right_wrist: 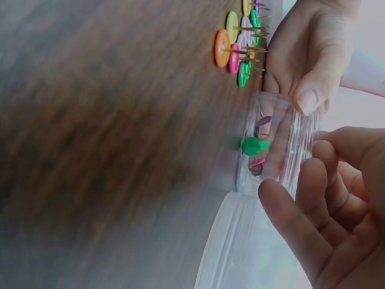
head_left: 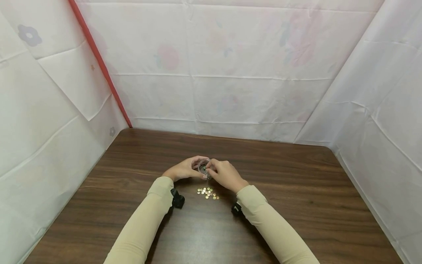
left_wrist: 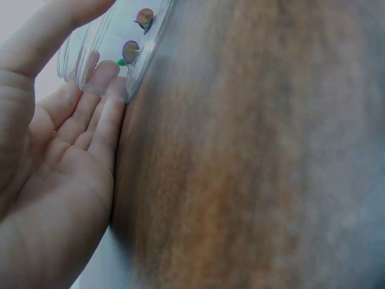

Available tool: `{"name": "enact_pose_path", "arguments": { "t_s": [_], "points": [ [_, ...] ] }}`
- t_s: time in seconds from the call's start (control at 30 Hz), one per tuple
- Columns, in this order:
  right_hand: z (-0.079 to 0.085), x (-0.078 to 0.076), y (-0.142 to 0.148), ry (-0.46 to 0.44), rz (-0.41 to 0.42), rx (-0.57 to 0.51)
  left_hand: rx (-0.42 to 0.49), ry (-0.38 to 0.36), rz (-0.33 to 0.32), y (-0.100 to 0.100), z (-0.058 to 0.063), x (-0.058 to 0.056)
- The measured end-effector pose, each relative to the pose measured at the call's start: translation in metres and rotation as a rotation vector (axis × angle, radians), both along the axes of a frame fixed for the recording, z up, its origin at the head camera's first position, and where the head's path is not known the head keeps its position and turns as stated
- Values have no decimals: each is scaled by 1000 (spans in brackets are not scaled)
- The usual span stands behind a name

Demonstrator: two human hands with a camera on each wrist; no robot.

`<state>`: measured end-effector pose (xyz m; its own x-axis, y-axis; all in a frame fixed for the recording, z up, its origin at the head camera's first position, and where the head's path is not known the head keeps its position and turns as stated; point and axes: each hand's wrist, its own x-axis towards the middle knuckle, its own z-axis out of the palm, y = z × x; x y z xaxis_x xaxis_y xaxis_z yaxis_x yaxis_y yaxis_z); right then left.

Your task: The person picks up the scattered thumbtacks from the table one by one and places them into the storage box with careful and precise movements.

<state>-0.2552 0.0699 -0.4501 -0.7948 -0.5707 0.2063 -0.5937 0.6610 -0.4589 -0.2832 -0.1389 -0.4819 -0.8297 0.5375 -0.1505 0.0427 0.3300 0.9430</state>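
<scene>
A small clear plastic jar point(head_left: 202, 168) stands on the table between my hands, with several coloured thumbtacks point(right_wrist: 252, 146) inside. My left hand point(head_left: 185, 169) holds it from the left, thumb on the near side and fingers round the far side. My right hand point(head_left: 227, 176) is at the jar's mouth with bent fingers, the tips by the rim; whether they pinch a tack is hidden. On the near side of the jar lies a loose group of thumbtacks point(head_left: 208, 192), points up in the right wrist view.
A translucent round-edged plastic piece point(right_wrist: 225, 241) lies beside the jar, seen in the right wrist view. The brown wood-grain table point(head_left: 290, 190) is bounded by white patterned cloth point(head_left: 230, 99) at the back and sides.
</scene>
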Motion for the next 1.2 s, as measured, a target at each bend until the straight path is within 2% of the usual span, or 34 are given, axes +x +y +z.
{"name": "enact_pose_path", "arguments": {
  "t_s": [0.27,0.53,0.77,0.93,1.03,1.2],
  "points": [
    [2,7,9,-2,-6,0,-9,32,10,0,-2,2],
    [2,17,18,42,26,34,12,37,12,-1,-1,2],
    [0,24,26,31,44,39,47,30,-22,2,20,13],
    [-4,27,33,8,66,53,64,35,-35,2,22,14],
    [-5,30,35,-18,79,68,54,38,-38,2,19,11],
    [-5,37,38,-54,116,67,30,43,-27,1,4,2]
  ]
}}
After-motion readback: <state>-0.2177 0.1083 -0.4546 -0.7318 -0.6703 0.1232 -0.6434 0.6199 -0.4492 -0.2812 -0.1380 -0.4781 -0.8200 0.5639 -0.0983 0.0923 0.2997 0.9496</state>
